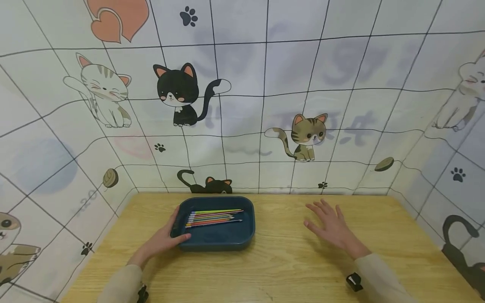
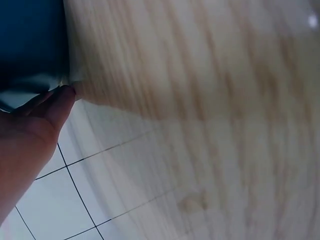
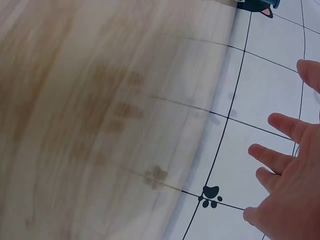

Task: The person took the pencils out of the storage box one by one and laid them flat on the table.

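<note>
A dark blue rectangular tray (image 1: 216,244) with rounded corners sits on the table, left of centre. Several coloured pencils (image 1: 212,217) lie side by side in it, roughly crosswise. My left hand (image 1: 163,240) grips the tray's left end, thumb over the front left rim and fingers along the outer side. In the left wrist view, fingertips (image 2: 65,95) meet the tray's edge (image 2: 45,82). My right hand (image 1: 329,225) is held over the right part of the table, fingers spread and holding nothing; the right wrist view shows the same spread fingers (image 3: 272,157).
The light wood table (image 1: 288,269) ends at a back wall (image 1: 242,147) hung with a gridded cloth printed with cartoon cats. Similar cloth covers the left side (image 1: 57,202) and the right side (image 1: 435,168). A black device (image 1: 354,282) is worn at the right wrist.
</note>
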{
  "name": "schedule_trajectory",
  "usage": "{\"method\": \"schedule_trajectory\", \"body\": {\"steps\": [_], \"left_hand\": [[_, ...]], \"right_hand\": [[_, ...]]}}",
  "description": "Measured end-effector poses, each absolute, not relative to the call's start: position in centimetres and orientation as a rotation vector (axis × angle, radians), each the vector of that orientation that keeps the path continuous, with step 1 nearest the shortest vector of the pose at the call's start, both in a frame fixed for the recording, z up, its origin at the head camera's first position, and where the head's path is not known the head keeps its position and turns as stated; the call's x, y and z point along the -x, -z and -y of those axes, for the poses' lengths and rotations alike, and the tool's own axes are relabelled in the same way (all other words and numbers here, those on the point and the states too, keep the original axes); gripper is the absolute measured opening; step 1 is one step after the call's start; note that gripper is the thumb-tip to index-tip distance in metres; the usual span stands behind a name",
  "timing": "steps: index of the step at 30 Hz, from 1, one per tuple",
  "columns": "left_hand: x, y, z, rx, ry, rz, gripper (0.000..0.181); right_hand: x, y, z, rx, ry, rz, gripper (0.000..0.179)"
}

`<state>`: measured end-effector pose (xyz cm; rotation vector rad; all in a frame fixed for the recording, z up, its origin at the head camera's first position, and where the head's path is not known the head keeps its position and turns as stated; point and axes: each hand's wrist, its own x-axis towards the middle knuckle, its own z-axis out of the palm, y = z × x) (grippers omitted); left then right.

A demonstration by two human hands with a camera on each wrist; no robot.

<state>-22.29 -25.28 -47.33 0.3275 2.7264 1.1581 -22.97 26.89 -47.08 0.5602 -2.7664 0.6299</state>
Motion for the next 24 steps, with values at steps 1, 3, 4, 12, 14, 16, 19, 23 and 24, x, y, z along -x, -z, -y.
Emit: {"method": "schedule_trajectory", "body": {"steps": [1, 3, 4, 12, 14, 16, 19, 23, 24], "left_hand": [[22.2, 47.3, 25.3, -0.345, -1.165, -2.720, 0.103], [22.2, 47.3, 25.2, -0.380, -1.175, -2.706, 0.105], [22.2, 47.3, 25.1, -0.393, -1.183, -2.698, 0.106], [22.3, 47.4, 24.1, -0.428, -1.189, -2.694, 0.108], [22.3, 47.5, 23.8, -0.425, -1.191, -2.693, 0.109], [22.4, 47.5, 23.4, -0.435, -1.193, -2.686, 0.110], [22.4, 47.6, 22.7, -0.445, -1.194, -2.677, 0.111], [22.5, 47.7, 21.9, -0.452, -1.197, -2.676, 0.113], [22.5, 47.6, 21.8, -0.448, -1.202, -2.673, 0.113]], "right_hand": [[23.0, 47.1, -26.7, -0.572, -0.639, 2.755, 0.057], [22.9, 47.2, -26.4, -0.594, -0.669, 2.728, 0.055], [22.9, 47.2, -26.3, -0.601, -0.688, 2.718, 0.053], [22.6, 47.1, -24.7, -0.682, -0.825, 2.662, 0.046], [22.5, 47.1, -24.4, -0.679, -0.845, 2.679, 0.046], [22.3, 47.1, -24.0, -0.681, -0.860, 2.685, 0.045], [22.2, 47.0, -23.4, -0.699, -0.888, 2.674, 0.045], [22.2, 46.9, -22.5, -0.766, -0.936, 2.617, 0.044], [22.2, 46.8, -22.3, -0.786, -0.941, 2.597, 0.044]]}}
